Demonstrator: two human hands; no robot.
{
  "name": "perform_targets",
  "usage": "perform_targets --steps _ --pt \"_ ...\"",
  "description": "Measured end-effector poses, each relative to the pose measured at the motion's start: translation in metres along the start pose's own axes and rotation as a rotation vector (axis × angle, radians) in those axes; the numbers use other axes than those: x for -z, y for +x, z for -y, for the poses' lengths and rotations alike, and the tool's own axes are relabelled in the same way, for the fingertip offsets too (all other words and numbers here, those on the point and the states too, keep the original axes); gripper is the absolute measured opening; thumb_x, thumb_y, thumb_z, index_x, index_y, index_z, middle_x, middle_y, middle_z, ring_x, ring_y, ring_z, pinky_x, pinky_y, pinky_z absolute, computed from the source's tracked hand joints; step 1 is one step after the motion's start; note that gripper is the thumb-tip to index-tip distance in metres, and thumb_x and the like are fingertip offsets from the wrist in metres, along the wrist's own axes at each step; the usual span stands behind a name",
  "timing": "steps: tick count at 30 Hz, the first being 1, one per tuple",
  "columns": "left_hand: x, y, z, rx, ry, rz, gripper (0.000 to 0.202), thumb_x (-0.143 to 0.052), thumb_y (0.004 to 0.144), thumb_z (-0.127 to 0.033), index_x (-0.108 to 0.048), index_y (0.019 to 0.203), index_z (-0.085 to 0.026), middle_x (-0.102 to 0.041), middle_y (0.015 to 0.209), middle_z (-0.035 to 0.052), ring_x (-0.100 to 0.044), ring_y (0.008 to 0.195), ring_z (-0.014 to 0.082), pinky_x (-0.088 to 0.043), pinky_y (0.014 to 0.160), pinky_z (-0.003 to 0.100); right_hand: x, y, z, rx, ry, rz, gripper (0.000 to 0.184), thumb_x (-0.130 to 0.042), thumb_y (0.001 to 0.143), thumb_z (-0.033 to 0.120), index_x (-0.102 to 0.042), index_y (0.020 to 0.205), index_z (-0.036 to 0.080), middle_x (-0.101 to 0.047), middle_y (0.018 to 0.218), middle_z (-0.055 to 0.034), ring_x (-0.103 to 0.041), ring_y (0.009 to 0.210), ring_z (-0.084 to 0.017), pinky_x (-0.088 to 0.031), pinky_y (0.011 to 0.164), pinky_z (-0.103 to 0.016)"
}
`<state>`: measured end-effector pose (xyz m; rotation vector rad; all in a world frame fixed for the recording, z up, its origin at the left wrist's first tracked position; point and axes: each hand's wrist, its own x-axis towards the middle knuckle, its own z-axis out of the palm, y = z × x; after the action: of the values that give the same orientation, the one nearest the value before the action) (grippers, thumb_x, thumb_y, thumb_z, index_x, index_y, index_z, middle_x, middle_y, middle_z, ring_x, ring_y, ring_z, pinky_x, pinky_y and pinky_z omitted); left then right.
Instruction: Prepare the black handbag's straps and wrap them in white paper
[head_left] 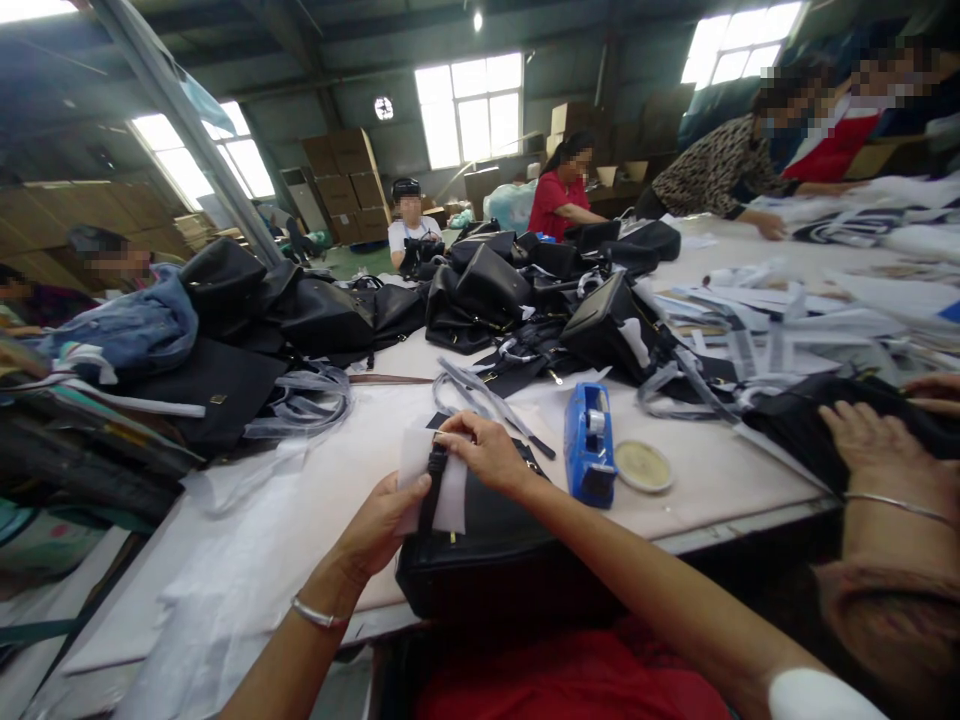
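Observation:
A black bag (510, 545) lies at the table's front edge before me. Its black strap (428, 505) stands up over the bag with a white sheet of thin wrapping (452, 500) behind it. My left hand (394, 515) is closed on the strap and sheet from the left, thumb on the strap. My right hand (487, 455) pinches the strap's upper end, where a bit of gold-coloured metal shows. Part of the grip is hidden by the fingers. To the right of the bag stands a blue tape dispenser (590, 445).
A round dish (643, 466) sits beside the dispenser. Black bags (480, 290) are heaped across the table (360, 440), with clear plastic strips (311, 400) at left. At right, a co-worker's hand (885, 450) rests on another black bag. Several people work farther back.

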<state>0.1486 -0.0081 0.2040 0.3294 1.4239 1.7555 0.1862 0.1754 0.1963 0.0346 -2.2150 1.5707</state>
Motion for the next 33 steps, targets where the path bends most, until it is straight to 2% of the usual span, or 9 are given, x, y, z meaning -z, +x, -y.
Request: perform_targets --steps 3,12,15,17,20,23,26,29,33 --pt "-0.005 0.001 0.0 -0.015 0.007 -0.081 0.038 -0.069 0.079 -0.033 -0.065 0.11 -0.012 -0.07 0.1 0.0123 -0.065 0.082 0.0206 -0.05 0.074 0.028 0.0 0.0 0.001 -0.031 0.016 -0.006 0.016 -0.058 0.087 0.031 -0.064 0.091 0.017 -0.065 0.085 -0.0002 -0.058 0.076 -0.012 -0.041 0.071 -0.023" --pt "-0.005 0.007 -0.005 -0.015 0.123 -0.086 0.035 -0.07 0.077 -0.037 -0.068 0.101 -0.011 -0.069 0.091 0.0096 -0.061 0.078 0.0177 -0.045 0.068 0.024 -0.003 -0.003 0.002 -0.008 -0.082 -0.049 0.014 -0.058 0.088 0.031 -0.063 0.092 0.019 -0.065 0.086 -0.0007 -0.058 0.079 -0.014 -0.042 0.076 -0.026" --pt "-0.009 0.008 -0.002 -0.041 0.173 -0.148 0.034 -0.067 0.078 -0.037 -0.066 0.101 -0.011 -0.068 0.084 0.0069 -0.059 0.074 0.0166 -0.044 0.065 0.024 -0.001 -0.003 0.006 -0.019 -0.048 -0.042 0.015 -0.059 0.087 0.032 -0.063 0.091 0.018 -0.064 0.086 -0.0023 -0.058 0.08 -0.015 -0.044 0.078 -0.029" --pt "-0.012 0.008 0.0 -0.077 0.19 -0.211 0.035 -0.065 0.079 -0.036 -0.065 0.102 -0.011 -0.067 0.081 0.0055 -0.058 0.072 0.0163 -0.043 0.064 0.024 0.003 -0.005 0.006 -0.107 0.144 0.029 0.022 -0.059 0.086 0.038 -0.062 0.095 0.018 -0.062 0.083 -0.0032 -0.058 0.074 -0.015 -0.047 0.071 -0.029" --pt "-0.015 0.006 0.002 -0.144 0.17 -0.253 0.035 -0.063 0.08 -0.037 -0.065 0.103 -0.011 -0.068 0.085 0.0055 -0.058 0.075 0.0171 -0.043 0.067 0.025 0.011 -0.011 -0.002 -0.309 0.624 0.172 0.038 -0.056 0.088 0.046 -0.056 0.112 0.017 -0.059 0.08 -0.0034 -0.061 0.069 -0.015 -0.05 0.059 -0.026" --pt "-0.015 0.005 0.004 -0.174 0.163 -0.257 0.035 -0.063 0.079 -0.038 -0.065 0.104 -0.012 -0.068 0.086 0.0058 -0.058 0.077 0.0176 -0.043 0.069 0.026 0.015 -0.017 -0.012 -0.355 0.828 0.258 0.045 -0.063 0.084 0.041 -0.053 0.121 0.017 -0.059 0.085 -0.0045 -0.062 0.075 -0.014 -0.052 0.064 -0.024" --pt "-0.015 0.005 0.007 -0.195 0.192 -0.236 0.037 -0.06 0.082 -0.038 -0.064 0.108 -0.013 -0.069 0.088 0.0059 -0.058 0.076 0.0176 -0.044 0.072 0.027 0.015 -0.016 -0.015 -0.297 0.782 0.336 0.041 -0.069 0.08 0.036 -0.058 0.115 0.017 -0.059 0.089 -0.0044 -0.059 0.072 -0.012 -0.052 0.065 -0.024" --pt "-0.017 0.006 0.007 -0.222 0.244 -0.197 0.039 -0.056 0.085 -0.039 -0.063 0.115 -0.014 -0.069 0.095 0.0071 -0.06 0.082 0.0198 -0.044 0.077 0.029 0.015 -0.009 -0.009 -0.27 0.714 0.378 0.033 -0.071 0.079 0.035 -0.061 0.104 0.015 -0.059 0.083 -0.0026 -0.057 0.069 -0.01 -0.05 0.066 -0.024" --pt "-0.02 0.007 0.006 -0.287 0.415 -0.278 0.037 -0.053 0.087 -0.036 -0.062 0.116 -0.015 -0.069 0.1 0.0072 -0.06 0.089 0.0224 -0.043 0.079 0.03 0.011 -0.003 0.005 -0.221 0.56 0.37 0.027 -0.066 0.082 0.037 -0.06 0.097 0.015 -0.057 0.073 -0.0007 -0.056 0.063 -0.011 -0.049 0.064 -0.027"
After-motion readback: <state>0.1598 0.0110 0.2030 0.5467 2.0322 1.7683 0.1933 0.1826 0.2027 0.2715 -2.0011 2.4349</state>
